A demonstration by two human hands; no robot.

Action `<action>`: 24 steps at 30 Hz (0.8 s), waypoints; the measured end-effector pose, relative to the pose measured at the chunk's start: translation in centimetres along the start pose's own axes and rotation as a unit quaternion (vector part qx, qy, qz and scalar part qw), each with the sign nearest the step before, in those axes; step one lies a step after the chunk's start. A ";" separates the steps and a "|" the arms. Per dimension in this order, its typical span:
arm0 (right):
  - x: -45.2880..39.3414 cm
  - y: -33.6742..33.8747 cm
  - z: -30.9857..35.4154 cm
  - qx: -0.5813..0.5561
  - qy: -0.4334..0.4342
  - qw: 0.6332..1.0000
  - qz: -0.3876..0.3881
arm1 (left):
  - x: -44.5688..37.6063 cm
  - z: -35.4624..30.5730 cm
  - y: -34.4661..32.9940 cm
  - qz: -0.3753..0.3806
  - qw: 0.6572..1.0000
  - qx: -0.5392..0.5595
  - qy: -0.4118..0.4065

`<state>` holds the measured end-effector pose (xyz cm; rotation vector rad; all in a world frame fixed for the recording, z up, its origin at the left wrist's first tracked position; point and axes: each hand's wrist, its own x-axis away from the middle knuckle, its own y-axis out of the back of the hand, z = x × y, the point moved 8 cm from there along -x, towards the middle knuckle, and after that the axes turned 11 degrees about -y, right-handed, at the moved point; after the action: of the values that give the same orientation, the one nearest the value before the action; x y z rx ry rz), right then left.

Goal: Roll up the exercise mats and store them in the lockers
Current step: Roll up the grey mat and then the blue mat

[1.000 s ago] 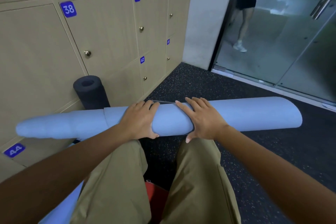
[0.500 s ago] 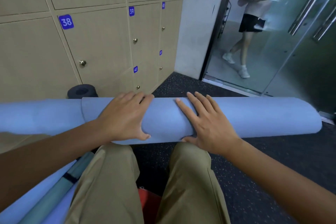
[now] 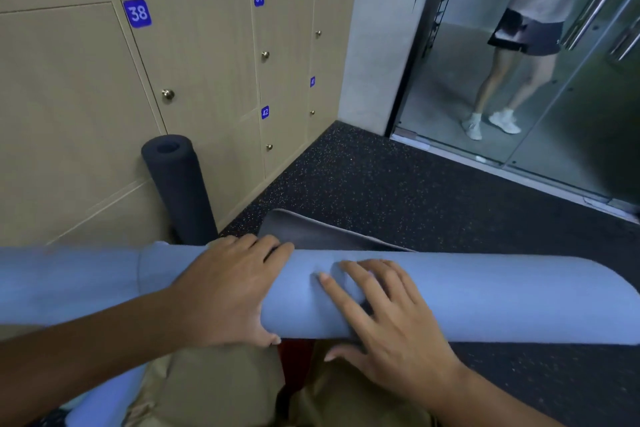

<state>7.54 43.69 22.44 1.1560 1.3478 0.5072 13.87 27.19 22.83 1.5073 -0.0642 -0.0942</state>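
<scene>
A rolled light-blue exercise mat [image 3: 485, 298] lies crosswise in front of me, above my knees. My left hand [image 3: 228, 291] wraps over its middle, fingers over the top and thumb underneath. My right hand [image 3: 384, 315] rests flat on the roll beside it, fingers spread and straight. A grey flap of mat [image 3: 311, 232] sticks out just behind the roll. A rolled black mat [image 3: 180, 191] stands upright against the beige lockers [image 3: 207, 62], below door 38. All the locker doors in view are closed.
Dark speckled rubber floor [image 3: 398, 191] stretches ahead and to the right. A glass door [image 3: 571, 107] fills the right side, with a person standing behind it. More light-blue mat [image 3: 93, 406] lies at my lower left. My khaki trouser legs [image 3: 214, 392] sit beneath the roll.
The view has dropped and the blue roll sits lower and nearer me. The grey flap behind it and the whole black mat have come into sight. The person behind the glass has shifted.
</scene>
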 end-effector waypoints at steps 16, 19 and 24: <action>-5.0 -4.2 -3.7 -0.136 -0.081 0.983 0.092 | -1.5 3.2 -0.4 -0.066 0.977 0.199 0.047; -6.8 -5.3 -4.8 -0.142 -0.098 0.979 0.109 | -1.1 0.5 0.1 -0.187 0.975 0.121 0.008; -8.8 -7.2 -5.9 -0.107 -0.116 0.978 0.135 | -2.5 -1.1 -2.6 -0.174 0.983 0.040 0.035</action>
<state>-2.18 35.37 21.53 1.1842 0.9169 0.6740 11.40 28.42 20.21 1.5890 0.2565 -0.3212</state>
